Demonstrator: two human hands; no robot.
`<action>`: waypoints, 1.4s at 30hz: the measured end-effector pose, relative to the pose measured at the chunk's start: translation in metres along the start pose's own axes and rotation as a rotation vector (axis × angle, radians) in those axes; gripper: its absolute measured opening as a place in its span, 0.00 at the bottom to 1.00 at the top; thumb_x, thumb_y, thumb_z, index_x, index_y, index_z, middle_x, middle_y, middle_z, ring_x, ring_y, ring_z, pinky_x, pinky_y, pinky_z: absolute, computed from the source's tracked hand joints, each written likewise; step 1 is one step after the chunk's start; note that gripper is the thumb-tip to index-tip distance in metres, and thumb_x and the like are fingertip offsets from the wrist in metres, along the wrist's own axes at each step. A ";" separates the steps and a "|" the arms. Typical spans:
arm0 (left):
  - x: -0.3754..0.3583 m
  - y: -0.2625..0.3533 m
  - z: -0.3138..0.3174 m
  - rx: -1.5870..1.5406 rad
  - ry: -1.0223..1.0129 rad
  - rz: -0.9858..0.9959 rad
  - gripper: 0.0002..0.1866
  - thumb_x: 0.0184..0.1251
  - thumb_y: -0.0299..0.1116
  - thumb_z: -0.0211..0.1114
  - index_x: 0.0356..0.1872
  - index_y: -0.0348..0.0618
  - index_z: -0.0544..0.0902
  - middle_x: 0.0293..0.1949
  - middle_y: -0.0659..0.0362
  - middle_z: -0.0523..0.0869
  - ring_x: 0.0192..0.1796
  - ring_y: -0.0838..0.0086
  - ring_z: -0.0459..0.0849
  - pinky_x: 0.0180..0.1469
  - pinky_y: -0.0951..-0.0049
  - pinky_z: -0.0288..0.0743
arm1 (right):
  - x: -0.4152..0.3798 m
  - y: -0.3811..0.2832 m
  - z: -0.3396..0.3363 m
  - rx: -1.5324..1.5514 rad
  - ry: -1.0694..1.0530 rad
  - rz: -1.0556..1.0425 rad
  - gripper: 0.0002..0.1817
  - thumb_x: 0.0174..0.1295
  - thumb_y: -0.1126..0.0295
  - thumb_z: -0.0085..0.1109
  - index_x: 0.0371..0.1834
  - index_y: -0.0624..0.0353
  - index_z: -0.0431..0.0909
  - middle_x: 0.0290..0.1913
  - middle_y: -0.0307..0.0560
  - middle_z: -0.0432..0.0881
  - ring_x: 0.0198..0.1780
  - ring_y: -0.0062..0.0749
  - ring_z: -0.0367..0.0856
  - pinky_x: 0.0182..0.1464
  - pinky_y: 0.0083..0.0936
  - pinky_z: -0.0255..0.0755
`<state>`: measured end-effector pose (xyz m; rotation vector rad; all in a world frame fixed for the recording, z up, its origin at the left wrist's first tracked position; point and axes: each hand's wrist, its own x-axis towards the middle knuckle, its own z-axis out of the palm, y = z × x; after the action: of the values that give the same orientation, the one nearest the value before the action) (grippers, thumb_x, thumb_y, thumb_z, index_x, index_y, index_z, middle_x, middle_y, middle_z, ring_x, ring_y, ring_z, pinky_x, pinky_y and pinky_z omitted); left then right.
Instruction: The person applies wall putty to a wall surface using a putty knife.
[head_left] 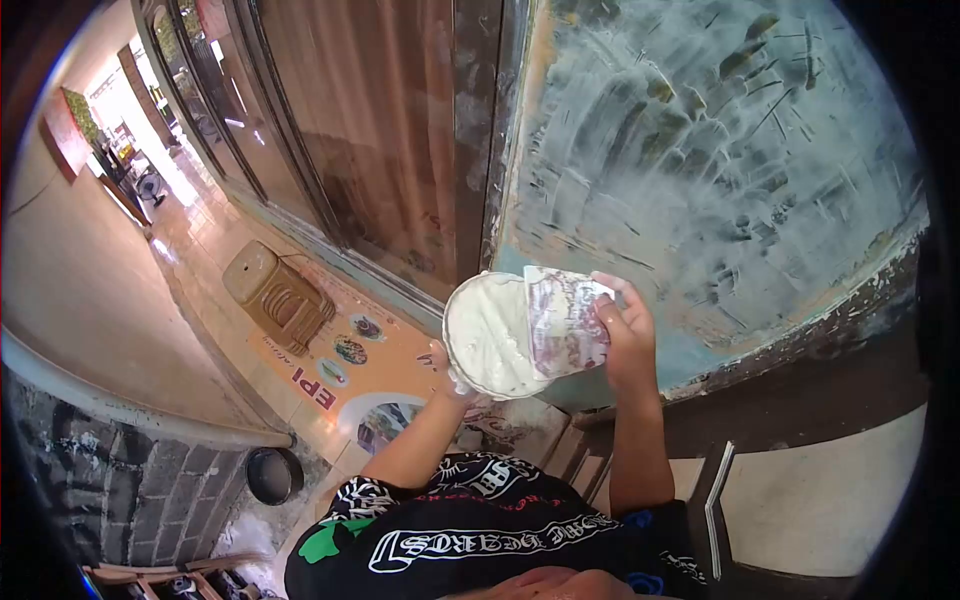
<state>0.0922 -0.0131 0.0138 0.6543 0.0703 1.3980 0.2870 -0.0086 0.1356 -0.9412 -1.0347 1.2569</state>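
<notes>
My left hand (pixel 447 368) holds a round shallow pan (pixel 490 340) from below; the pan is full of white putty. My right hand (pixel 625 335) grips a flat scraper card (pixel 565 320), printed and smeared with putty, and lays it across the pan's right half. Both hands are raised just in front of a blue-grey wall (pixel 720 150) covered with streaked strokes of white putty.
A dark post (pixel 480 130) and a brown glass door (pixel 370 120) stand left of the wall. Below on the tiled floor are a brown plastic stool (pixel 280 295), a printed banner (pixel 350 370) and a black bowl (pixel 272 473). A brick ledge (pixel 120 480) is at lower left.
</notes>
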 end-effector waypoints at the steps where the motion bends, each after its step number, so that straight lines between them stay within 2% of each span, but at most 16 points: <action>1: 0.007 0.007 0.020 0.033 0.034 0.018 0.69 0.44 0.84 0.60 0.81 0.49 0.46 0.80 0.50 0.55 0.79 0.55 0.58 0.80 0.50 0.54 | 0.002 -0.001 0.009 -0.046 -0.017 0.008 0.16 0.74 0.77 0.49 0.62 0.68 0.72 0.40 0.41 0.83 0.39 0.16 0.79 0.43 0.16 0.73; 3: 0.018 0.010 0.027 -0.024 -0.007 0.055 0.72 0.38 0.78 0.72 0.81 0.51 0.45 0.79 0.51 0.56 0.79 0.54 0.58 0.80 0.50 0.56 | 0.014 0.008 0.011 -0.082 -0.072 -0.032 0.17 0.72 0.79 0.52 0.62 0.69 0.72 0.39 0.41 0.83 0.39 0.15 0.78 0.43 0.15 0.72; 4: 0.023 0.012 0.028 -0.020 -0.008 0.055 0.72 0.38 0.78 0.72 0.81 0.51 0.45 0.79 0.51 0.56 0.79 0.54 0.58 0.80 0.50 0.56 | 0.019 0.008 0.017 -0.125 -0.069 -0.051 0.16 0.71 0.79 0.52 0.61 0.69 0.72 0.39 0.41 0.83 0.39 0.15 0.77 0.42 0.15 0.71; 7: 0.038 0.011 0.021 -0.185 -0.060 0.108 0.78 0.26 0.61 0.87 0.81 0.60 0.44 0.79 0.53 0.56 0.79 0.54 0.59 0.80 0.48 0.57 | 0.034 0.002 0.035 -0.116 -0.042 -0.038 0.15 0.70 0.80 0.54 0.59 0.70 0.74 0.39 0.42 0.83 0.39 0.16 0.77 0.42 0.16 0.71; 12: 0.056 0.022 0.015 -0.023 -0.037 0.284 0.79 0.26 0.63 0.87 0.81 0.62 0.41 0.78 0.53 0.57 0.78 0.54 0.61 0.79 0.49 0.59 | 0.058 0.001 0.058 -0.325 -0.109 -0.076 0.15 0.69 0.78 0.57 0.57 0.69 0.75 0.39 0.43 0.85 0.39 0.19 0.79 0.43 0.18 0.73; 13: 0.060 0.027 0.026 0.116 0.067 0.336 0.83 0.17 0.76 0.80 0.81 0.57 0.44 0.78 0.49 0.56 0.77 0.50 0.60 0.79 0.46 0.58 | 0.062 0.000 0.062 -0.438 -0.118 -0.064 0.15 0.69 0.78 0.57 0.57 0.69 0.75 0.39 0.43 0.85 0.39 0.19 0.79 0.43 0.18 0.73; 15: 0.069 0.029 0.011 -0.004 -0.095 0.321 0.78 0.28 0.69 0.83 0.81 0.56 0.42 0.77 0.51 0.58 0.77 0.53 0.61 0.78 0.50 0.59 | 0.071 -0.001 0.062 -0.524 -0.106 -0.079 0.15 0.69 0.77 0.58 0.57 0.68 0.76 0.38 0.44 0.86 0.39 0.19 0.80 0.43 0.19 0.74; 19: 0.075 0.029 0.020 0.000 -0.035 0.325 0.78 0.29 0.71 0.82 0.81 0.53 0.42 0.77 0.50 0.58 0.77 0.53 0.62 0.78 0.50 0.59 | 0.080 -0.018 0.067 -0.203 -0.188 -0.035 0.14 0.68 0.75 0.59 0.55 0.68 0.77 0.37 0.46 0.86 0.37 0.20 0.82 0.40 0.22 0.76; 21: 0.080 0.031 0.020 -0.028 -0.069 0.302 0.78 0.30 0.73 0.80 0.81 0.51 0.43 0.77 0.50 0.58 0.77 0.53 0.62 0.78 0.50 0.60 | 0.081 -0.023 0.071 -0.526 -0.239 -0.059 0.14 0.68 0.76 0.59 0.55 0.69 0.77 0.39 0.46 0.87 0.38 0.21 0.83 0.41 0.21 0.77; 25: 0.081 0.033 0.030 -0.072 -0.045 0.289 0.77 0.31 0.76 0.77 0.81 0.49 0.45 0.77 0.49 0.59 0.76 0.54 0.63 0.78 0.50 0.61 | 0.093 -0.033 0.061 -0.380 -0.280 -0.051 0.15 0.68 0.75 0.59 0.56 0.69 0.77 0.39 0.47 0.88 0.38 0.20 0.83 0.41 0.20 0.76; 31: 0.075 0.038 0.031 -0.088 0.007 0.249 0.77 0.30 0.80 0.73 0.80 0.45 0.49 0.77 0.47 0.59 0.76 0.54 0.63 0.77 0.50 0.60 | 0.093 -0.037 0.063 -0.588 -0.334 -0.078 0.15 0.69 0.77 0.56 0.58 0.70 0.77 0.38 0.41 0.86 0.36 0.15 0.80 0.38 0.17 0.73; 33: 0.073 0.038 0.026 -0.042 -0.004 0.269 0.76 0.32 0.83 0.70 0.80 0.42 0.49 0.77 0.46 0.59 0.76 0.54 0.64 0.77 0.49 0.60 | 0.095 -0.040 0.064 -0.420 -0.351 -0.041 0.15 0.69 0.76 0.57 0.57 0.69 0.78 0.37 0.39 0.85 0.35 0.14 0.78 0.38 0.16 0.72; 37: 0.073 0.040 0.023 -0.014 -0.002 0.249 0.76 0.35 0.88 0.60 0.79 0.39 0.50 0.76 0.44 0.61 0.75 0.53 0.66 0.77 0.49 0.61 | 0.091 -0.039 0.068 -0.649 -0.359 -0.036 0.15 0.68 0.76 0.58 0.57 0.69 0.78 0.37 0.39 0.85 0.34 0.14 0.78 0.38 0.15 0.72; 39: 0.073 0.039 0.022 0.034 0.032 0.263 0.76 0.35 0.90 0.56 0.78 0.38 0.53 0.76 0.43 0.61 0.75 0.53 0.66 0.76 0.49 0.63 | 0.099 -0.035 0.061 -0.589 -0.375 -0.058 0.15 0.68 0.76 0.58 0.57 0.68 0.78 0.37 0.39 0.85 0.35 0.13 0.78 0.38 0.15 0.72; 41: 0.074 0.032 0.004 -0.021 -0.052 0.274 0.75 0.35 0.91 0.54 0.78 0.37 0.56 0.76 0.43 0.62 0.75 0.53 0.67 0.76 0.49 0.63 | 0.100 -0.035 0.060 -0.434 -0.442 -0.030 0.15 0.68 0.76 0.59 0.57 0.68 0.79 0.38 0.39 0.84 0.36 0.13 0.78 0.38 0.15 0.72; 42: 0.081 0.030 -0.002 -0.303 -0.292 0.303 0.73 0.39 0.91 0.52 0.77 0.37 0.57 0.76 0.44 0.61 0.75 0.53 0.66 0.76 0.48 0.62 | 0.096 -0.039 0.065 -0.544 -0.420 0.009 0.16 0.68 0.76 0.59 0.57 0.67 0.79 0.38 0.39 0.84 0.36 0.13 0.78 0.39 0.15 0.72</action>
<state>0.0814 0.0630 0.0524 0.6244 -0.4815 1.5466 0.2374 0.0830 0.1998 -1.1093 -1.7638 1.2300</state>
